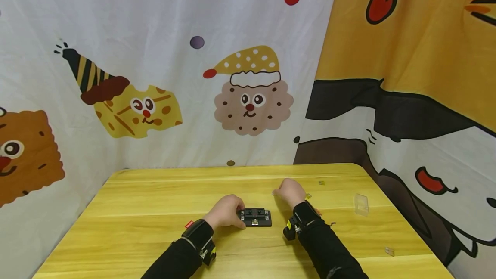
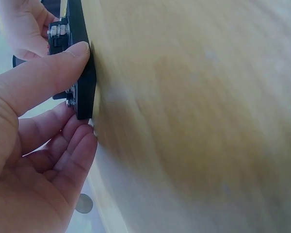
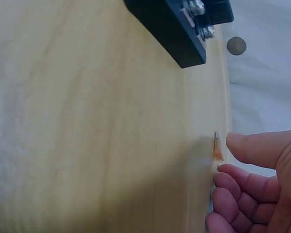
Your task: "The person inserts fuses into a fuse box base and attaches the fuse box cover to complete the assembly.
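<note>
In the head view my left hand (image 1: 226,212) grips the left end of a black block with metal screw terminals (image 1: 255,223), which lies flat on the table. The left wrist view shows the thumb along one side of this block (image 2: 87,92) and the fingers near its end. My right hand (image 1: 291,192) is low over the table, beyond the block and to its right. A small piece, part orange and part metallic (image 3: 218,148), sits just in front of its thumb and index fingertips in the right wrist view. A gap shows between those fingertips, and the other fingers curl loosely.
On the right of the wooden table (image 1: 147,210) lie a clear plastic box (image 1: 361,205) and a small clear piece (image 1: 389,251). A small yellowish piece (image 1: 321,182) is beyond the right hand. A patterned cloth (image 1: 155,25) hangs behind the table.
</note>
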`<state>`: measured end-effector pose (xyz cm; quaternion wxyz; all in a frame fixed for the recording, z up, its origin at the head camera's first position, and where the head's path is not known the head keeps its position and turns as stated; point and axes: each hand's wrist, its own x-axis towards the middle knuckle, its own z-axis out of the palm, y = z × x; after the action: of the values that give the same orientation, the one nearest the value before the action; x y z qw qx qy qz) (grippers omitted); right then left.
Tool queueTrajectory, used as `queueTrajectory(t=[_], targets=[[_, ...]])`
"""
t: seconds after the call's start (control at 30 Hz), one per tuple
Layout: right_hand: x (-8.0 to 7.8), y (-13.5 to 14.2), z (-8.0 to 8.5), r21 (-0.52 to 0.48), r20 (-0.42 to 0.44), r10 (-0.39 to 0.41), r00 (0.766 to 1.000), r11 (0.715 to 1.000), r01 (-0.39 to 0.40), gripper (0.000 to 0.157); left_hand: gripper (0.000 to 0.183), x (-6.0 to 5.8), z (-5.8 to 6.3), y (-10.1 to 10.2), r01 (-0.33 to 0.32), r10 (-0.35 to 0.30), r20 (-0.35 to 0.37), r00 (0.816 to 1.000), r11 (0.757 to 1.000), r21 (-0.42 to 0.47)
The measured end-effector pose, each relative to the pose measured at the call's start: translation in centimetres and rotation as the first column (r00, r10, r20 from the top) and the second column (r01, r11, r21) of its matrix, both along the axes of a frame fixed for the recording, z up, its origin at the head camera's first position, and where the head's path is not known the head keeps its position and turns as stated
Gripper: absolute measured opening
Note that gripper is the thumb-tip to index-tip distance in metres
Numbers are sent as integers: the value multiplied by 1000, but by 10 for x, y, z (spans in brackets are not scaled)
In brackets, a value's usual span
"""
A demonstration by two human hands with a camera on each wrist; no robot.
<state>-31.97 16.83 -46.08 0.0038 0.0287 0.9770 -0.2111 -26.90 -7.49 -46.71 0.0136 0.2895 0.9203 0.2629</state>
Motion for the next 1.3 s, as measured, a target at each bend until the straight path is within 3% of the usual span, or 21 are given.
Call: queueTrajectory(t=[0.33, 0.57, 0.87, 1.3], targets=[[-4, -1, -8, 24, -3, -24, 1000, 999, 24, 55, 39, -3, -2, 1, -7, 7, 13, 1000, 1000, -3], [-7, -4, -6, 36, 24, -37, 999, 999, 36, 41, 38, -4, -3, 1, -2, 2, 7, 1000, 1000, 7], [-9, -2, -8, 13, 12, 7, 1000, 1000, -7, 18, 39, -3, -3, 1, -6, 6, 10, 1000, 1000, -2], [-6, -2, -12, -44, -92, 105, 990, 993, -109, 21, 40, -3, -2, 1, -14, 14, 26, 1000, 1000, -6]])
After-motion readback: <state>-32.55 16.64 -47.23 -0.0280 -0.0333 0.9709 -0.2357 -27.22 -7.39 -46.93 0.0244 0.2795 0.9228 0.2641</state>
